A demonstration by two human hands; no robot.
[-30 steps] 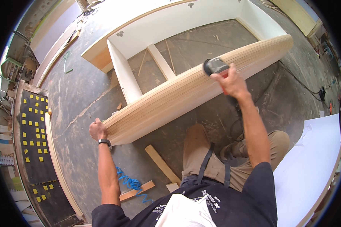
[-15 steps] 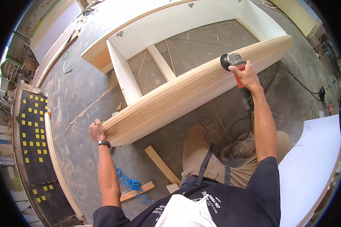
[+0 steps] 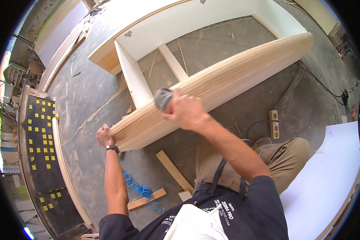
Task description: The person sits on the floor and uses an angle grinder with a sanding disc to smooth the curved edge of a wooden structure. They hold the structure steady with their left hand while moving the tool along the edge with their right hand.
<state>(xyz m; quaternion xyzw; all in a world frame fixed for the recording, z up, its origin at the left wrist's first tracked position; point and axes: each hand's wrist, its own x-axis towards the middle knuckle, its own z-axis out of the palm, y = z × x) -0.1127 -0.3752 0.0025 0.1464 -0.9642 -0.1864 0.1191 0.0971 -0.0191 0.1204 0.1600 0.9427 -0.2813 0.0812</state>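
Observation:
A long wooden panel [image 3: 228,76] with a rounded, slatted surface runs from lower left to upper right, forming the near side of a white-lined cabinet frame [image 3: 134,80]. My right hand [image 3: 187,111] is closed round an angle grinder [image 3: 164,99], whose disc end sits at the slatted surface left of the middle. Motion blurs the grinder, and my hand hides most of its body. At the panel's left end my left hand [image 3: 105,135] is closed on the edge, its fingers partly hidden.
On the floor lie a coiled blue hose [image 3: 142,191], wooden strips [image 3: 174,170] and a power strip [image 3: 274,124] with a black cable. A white sheet [image 3: 324,180] lies at the right. At the left is a black board [image 3: 42,148] with yellow squares.
My right hand has carried the grinder leftward along the panel, from right of the middle to left of it. The power strip has come into view. My left hand stays at the panel's end.

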